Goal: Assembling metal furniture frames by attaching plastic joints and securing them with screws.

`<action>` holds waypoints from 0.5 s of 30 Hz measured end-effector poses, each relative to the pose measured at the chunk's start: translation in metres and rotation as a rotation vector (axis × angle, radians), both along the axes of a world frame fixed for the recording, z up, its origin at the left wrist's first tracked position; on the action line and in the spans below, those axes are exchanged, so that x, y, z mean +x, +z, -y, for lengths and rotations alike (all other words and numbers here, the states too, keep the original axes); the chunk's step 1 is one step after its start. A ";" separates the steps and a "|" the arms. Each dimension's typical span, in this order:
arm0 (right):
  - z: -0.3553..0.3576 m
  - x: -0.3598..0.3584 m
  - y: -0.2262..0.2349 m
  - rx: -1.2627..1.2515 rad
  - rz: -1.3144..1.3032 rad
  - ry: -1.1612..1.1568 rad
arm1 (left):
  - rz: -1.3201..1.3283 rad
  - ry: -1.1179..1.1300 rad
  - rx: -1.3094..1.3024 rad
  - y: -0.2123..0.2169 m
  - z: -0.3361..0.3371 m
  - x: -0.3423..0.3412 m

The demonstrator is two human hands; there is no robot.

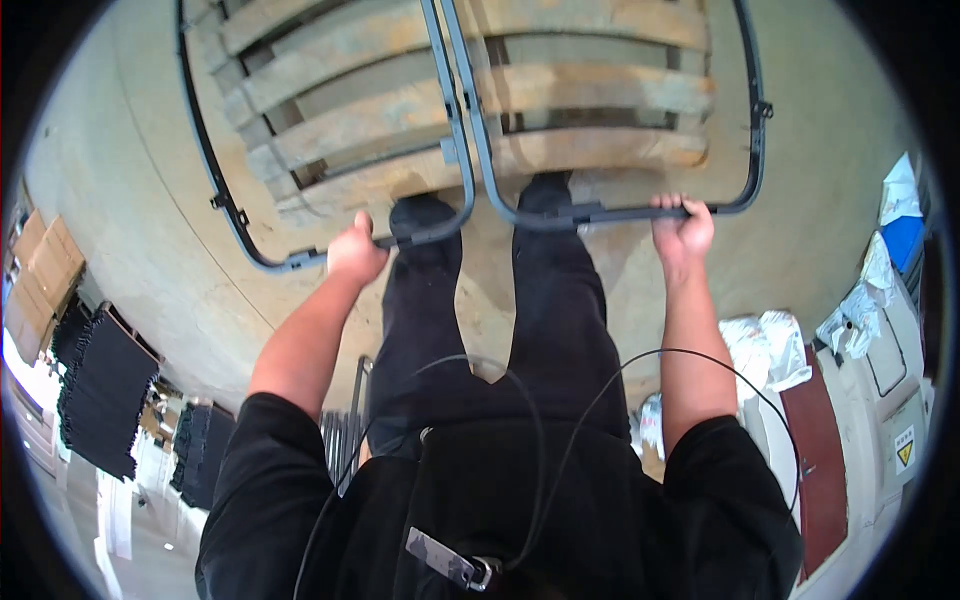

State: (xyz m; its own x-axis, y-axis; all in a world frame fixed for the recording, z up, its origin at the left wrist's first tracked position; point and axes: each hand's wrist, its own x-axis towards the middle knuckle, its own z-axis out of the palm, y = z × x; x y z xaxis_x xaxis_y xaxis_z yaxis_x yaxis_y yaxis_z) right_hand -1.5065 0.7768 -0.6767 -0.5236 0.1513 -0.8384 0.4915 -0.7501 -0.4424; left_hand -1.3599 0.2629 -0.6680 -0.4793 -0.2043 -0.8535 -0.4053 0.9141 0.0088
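Note:
Two dark metal tube frames with rounded corners extend side by side over a wooden pallet. My left hand (357,252) is closed round the near bar of the left frame (213,170), its thumb pointing up. The near bar of the right frame (757,140) is gripped by my right hand (683,229), fingers wrapped over it. Small brackets sit along both frames. Their inner sides run close together in the middle, and their far ends leave the picture at the top.
The worn wooden pallet (590,88) lies on the floor just beyond my feet. Black stacked pieces (105,390) and cardboard boxes (45,265) stand at the left. White plastic bags (765,350) and a dark red panel (815,450) are at the right. A thin cable (690,352) loops before me.

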 end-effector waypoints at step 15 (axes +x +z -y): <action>0.111 -0.261 0.560 0.609 -0.466 -0.196 | -0.883 0.167 0.052 0.540 0.120 -0.129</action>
State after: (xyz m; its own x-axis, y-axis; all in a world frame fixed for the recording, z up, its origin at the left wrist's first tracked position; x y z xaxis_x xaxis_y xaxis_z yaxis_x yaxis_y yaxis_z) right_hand -1.7679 0.6657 -0.1166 -0.7170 0.6386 -0.2793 0.0388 -0.3635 -0.9308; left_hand -1.4887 0.1426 -0.1280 -0.9325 -0.3021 -0.1981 -0.3592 0.8336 0.4196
